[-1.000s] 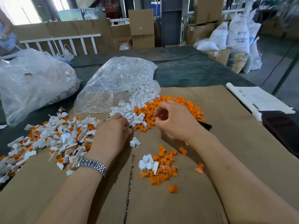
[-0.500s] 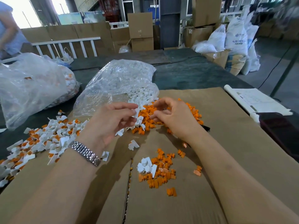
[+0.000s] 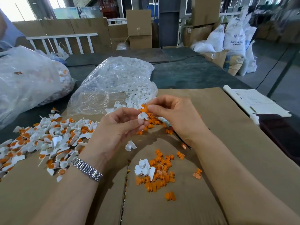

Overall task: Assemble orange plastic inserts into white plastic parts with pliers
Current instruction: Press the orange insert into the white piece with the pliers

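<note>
Hands raised over cardboard sheet (image 3: 219, 111): left hand (image 3: 113, 132) pinches white part (image 3: 142, 115), right hand (image 3: 175, 117) pinches orange insert (image 3: 145, 108) just above it. Loose insert pile (image 3: 157, 174) near sheet's front seam, assembled pile (image 3: 48, 138) at its left edge, bare cardboard right of forearms, pliers not clearly seen

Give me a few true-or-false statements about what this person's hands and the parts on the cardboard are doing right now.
1. The left hand pinches a white plastic part. True.
2. The right hand lies flat on the cardboard. False: it is raised, fingertips pinching at an orange insert.
3. The assembled pieces lie to the person's left. True.
4. The clear bag holds only orange inserts. False: white parts show inside.
5. A metal watch is on the right wrist. False: the left.
</note>
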